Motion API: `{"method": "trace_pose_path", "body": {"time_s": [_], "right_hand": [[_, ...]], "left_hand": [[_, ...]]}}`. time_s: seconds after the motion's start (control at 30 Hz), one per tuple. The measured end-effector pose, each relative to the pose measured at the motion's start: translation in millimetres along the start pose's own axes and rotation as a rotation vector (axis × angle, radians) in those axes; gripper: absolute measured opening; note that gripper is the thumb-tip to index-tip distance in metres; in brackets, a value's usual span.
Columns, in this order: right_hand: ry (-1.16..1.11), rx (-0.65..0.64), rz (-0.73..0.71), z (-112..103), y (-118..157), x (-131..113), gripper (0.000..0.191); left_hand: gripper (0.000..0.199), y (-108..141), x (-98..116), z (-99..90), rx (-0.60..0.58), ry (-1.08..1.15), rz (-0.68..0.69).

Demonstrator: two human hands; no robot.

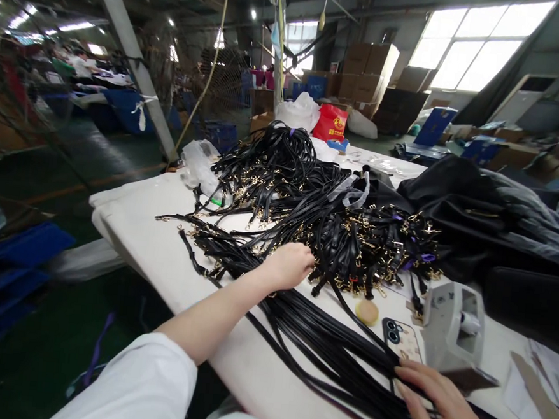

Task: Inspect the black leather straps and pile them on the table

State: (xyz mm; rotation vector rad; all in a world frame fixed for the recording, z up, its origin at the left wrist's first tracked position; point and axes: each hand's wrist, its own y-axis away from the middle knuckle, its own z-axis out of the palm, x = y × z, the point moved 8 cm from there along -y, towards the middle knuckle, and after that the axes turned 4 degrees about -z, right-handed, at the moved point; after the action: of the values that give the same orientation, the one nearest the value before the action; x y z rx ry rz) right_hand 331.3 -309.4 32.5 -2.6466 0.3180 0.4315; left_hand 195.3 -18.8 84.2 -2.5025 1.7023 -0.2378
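Long black straps (328,340) with gold metal clasps lie in a thick bundle across the white table. Over the middle of this bundle is my left hand (289,266), its fingers curled closed around straps; the fingertips are hidden from me. My right hand (443,400), at the lower right, has its thumb and forefinger closing on a black strap near the bundle's near end. Beyond my left hand, more short black straps with gold buckles (367,247) are heaped. Farther back sits a coiled pile of black straps (284,149) with a purple tie.
A phone (402,339), a round yellow disc (367,312) and a white tape dispenser (453,324) stand close to my right hand. Black bags (490,211) cover the table's right side. Clear plastic (201,166) lies at the left edge, and a red bag (331,122) at the back.
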Motion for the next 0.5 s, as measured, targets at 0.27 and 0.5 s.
{"method": "trace_pose_path", "body": {"time_s": [0.27,0.5], "right_hand": [[-0.085,-0.126,0.047,4,16,-14,0.027],[-0.052,-0.017,0.104,-2,11,-21,0.039]], "left_hand": [[0.020,-27,69,66.8,-0.004,0.055,0.143],[0.015,-5,108,15.5,-0.096,0.177,0.304]]}}
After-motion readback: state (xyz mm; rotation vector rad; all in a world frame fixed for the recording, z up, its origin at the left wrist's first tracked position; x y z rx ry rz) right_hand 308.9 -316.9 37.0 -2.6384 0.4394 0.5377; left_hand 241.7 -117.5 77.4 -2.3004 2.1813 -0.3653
